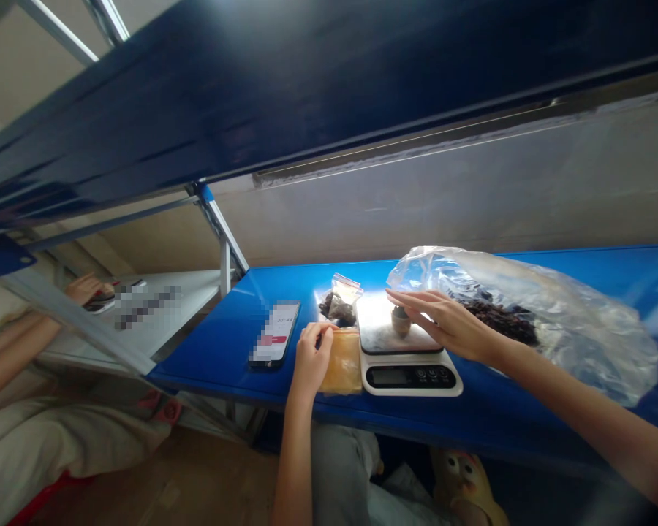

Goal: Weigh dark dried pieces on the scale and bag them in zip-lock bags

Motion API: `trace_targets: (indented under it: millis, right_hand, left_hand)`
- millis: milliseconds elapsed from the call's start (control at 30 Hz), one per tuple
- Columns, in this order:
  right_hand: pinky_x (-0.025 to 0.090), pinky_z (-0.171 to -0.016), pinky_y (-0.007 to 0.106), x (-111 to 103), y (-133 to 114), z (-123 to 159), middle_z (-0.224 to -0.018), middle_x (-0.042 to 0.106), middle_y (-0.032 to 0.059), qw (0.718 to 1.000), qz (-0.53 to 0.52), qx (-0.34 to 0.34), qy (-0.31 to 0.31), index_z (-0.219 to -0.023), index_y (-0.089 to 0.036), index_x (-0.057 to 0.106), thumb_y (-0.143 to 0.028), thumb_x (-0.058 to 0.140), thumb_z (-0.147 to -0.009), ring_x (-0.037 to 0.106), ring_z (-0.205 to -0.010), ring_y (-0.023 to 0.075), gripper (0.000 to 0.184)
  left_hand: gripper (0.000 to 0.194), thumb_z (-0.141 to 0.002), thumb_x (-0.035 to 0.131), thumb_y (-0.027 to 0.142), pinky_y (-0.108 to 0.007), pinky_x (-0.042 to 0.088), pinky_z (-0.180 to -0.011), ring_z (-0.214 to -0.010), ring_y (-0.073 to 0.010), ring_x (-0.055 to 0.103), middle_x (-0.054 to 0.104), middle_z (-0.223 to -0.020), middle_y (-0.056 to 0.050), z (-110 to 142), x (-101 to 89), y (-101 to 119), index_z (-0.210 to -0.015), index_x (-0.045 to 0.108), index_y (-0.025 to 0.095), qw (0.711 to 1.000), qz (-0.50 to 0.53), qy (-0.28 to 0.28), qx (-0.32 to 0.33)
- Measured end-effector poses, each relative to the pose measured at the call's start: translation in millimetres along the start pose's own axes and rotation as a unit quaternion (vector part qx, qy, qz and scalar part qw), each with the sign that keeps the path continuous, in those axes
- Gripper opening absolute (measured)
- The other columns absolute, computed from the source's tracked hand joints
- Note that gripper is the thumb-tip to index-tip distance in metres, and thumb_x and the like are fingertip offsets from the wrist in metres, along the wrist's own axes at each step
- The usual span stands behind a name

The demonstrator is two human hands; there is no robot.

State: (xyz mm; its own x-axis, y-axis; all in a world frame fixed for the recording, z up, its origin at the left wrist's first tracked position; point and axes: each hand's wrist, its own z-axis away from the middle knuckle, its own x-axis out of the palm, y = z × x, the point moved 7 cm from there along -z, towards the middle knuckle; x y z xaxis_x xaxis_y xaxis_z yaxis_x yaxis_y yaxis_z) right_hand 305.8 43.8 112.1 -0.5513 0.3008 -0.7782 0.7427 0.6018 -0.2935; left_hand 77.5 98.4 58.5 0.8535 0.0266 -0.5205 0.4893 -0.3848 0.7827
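My left hand (311, 353), fingers bent and closed, is at the upper left edge of yellowish plastic zip bags (344, 365) lying flat. My right hand (449, 320) reaches over a kitchen scale (373, 342) with its fingers stretched out. Under those fingers, a small cup (400, 323) with dark contents stands on the scale's metal plate; whether the thumb touches it I cannot tell. Behind the yellowish bags lies a small clear zip bag (342, 305) with dark dried pieces. Right of the scale, a large clear plastic bag (586, 329) holds dark dried pieces (498, 320).
A phone (275, 332) showing a timer lies left on the blue tabletop (219, 343). A dark blue shelf (307, 95) hangs low above. At far left, another person's hand (83, 288) is over a white table (197, 288). A yellow plush toy (463, 482) is below the table.
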Motion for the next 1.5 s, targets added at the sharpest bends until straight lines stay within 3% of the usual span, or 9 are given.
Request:
trace_targets:
  millis: [200,467,633,767,867,1133,1300,1500]
  right_hand:
    - [0.051,-0.093,0.043,2,-1,1,-0.125,0.065,0.0047,0.999,-0.027,0.035,-0.001,-0.140,-0.028,0.044,-0.033,0.032,-0.098,0.063,-0.111,0.0224,0.045]
    - [0.052,-0.091,0.045,7,8,5,-0.124,0.066,0.0081,0.987,-0.107,0.113,0.034,-0.144,-0.028,0.035,-0.037,0.045,-0.094,0.065,-0.108,0.0247,0.052]
    - [0.055,-0.086,0.040,-1,8,2,-0.117,0.068,0.0091,0.984,-0.125,0.112,0.066,-0.138,-0.027,0.042,-0.036,0.041,-0.094,0.067,-0.104,0.0229,0.045]
    - [0.056,-0.076,0.036,-13,17,0,-0.094,0.075,0.0035,0.985,-0.077,0.141,0.069,-0.129,-0.026,0.051,-0.029,0.039,-0.093,0.071,-0.084,0.0199,0.038]
    - [0.054,-0.070,0.034,-18,27,2,-0.090,0.076,0.0017,0.984,-0.028,0.166,0.055,-0.126,-0.024,0.054,-0.023,0.047,-0.085,0.070,-0.075,0.0193,0.041]
    - [0.050,-0.065,0.028,-5,28,6,-0.087,0.076,-0.0023,0.989,-0.012,0.143,-0.022,-0.116,-0.028,0.062,-0.025,0.059,-0.074,0.070,-0.078,0.0191,0.042]
    - [0.049,-0.061,0.029,-18,32,6,-0.079,0.074,-0.0012,0.985,0.002,0.170,0.005,-0.112,-0.025,0.065,-0.027,0.058,-0.073,0.067,-0.070,0.0186,0.039]
    - [0.036,-0.045,0.027,-50,59,20,-0.065,0.071,-0.0022,0.950,0.154,0.266,0.063,-0.092,-0.026,0.070,-0.035,0.065,-0.071,0.064,-0.057,0.0185,0.024]
  left_hand:
    - [0.022,-0.089,0.043,0.027,-0.033,0.045,-0.089,-0.097,-0.0196,0.059,0.065,-0.096,-0.005,1,-0.2,1,-0.086,0.064,0.020,1.000,-0.001,-0.004,-0.009]
    - [0.021,-0.088,0.043,0.025,-0.031,0.046,-0.087,-0.096,-0.0188,0.059,0.065,-0.095,-0.005,0,-0.4,2,-0.086,0.064,0.020,1.000,-0.007,-0.004,0.002]
    - [0.022,-0.089,0.044,0.026,-0.031,0.046,-0.086,-0.096,-0.0187,0.060,0.066,-0.095,-0.005,0,-1.6,3,-0.085,0.065,0.021,1.000,-0.007,-0.002,0.002]
    - [0.023,-0.088,0.043,0.028,-0.031,0.046,-0.085,-0.096,-0.0193,0.060,0.066,-0.096,-0.005,0,-2.4,2,-0.085,0.065,0.021,1.000,-0.015,-0.005,0.002]
    - [0.023,-0.088,0.043,0.029,-0.032,0.046,-0.086,-0.097,-0.0198,0.060,0.066,-0.097,-0.005,-1,-2.7,1,-0.086,0.065,0.021,1.000,-0.017,-0.007,0.000]
    - [0.024,-0.088,0.043,0.030,-0.031,0.046,-0.086,-0.098,-0.0200,0.059,0.066,-0.098,-0.005,-1,-3.1,1,-0.087,0.065,0.022,1.000,-0.024,-0.008,-0.001]
    - [0.023,-0.088,0.044,0.031,-0.031,0.046,-0.085,-0.096,-0.0200,0.060,0.067,-0.098,-0.004,-1,-3.6,0,-0.086,0.066,0.022,1.000,-0.019,-0.004,-0.004]
    - [0.024,-0.087,0.045,0.031,-0.033,0.046,-0.086,-0.096,-0.0206,0.060,0.067,-0.097,-0.004,-2,-4.0,-1,-0.086,0.067,0.022,1.000,-0.017,-0.002,-0.005]
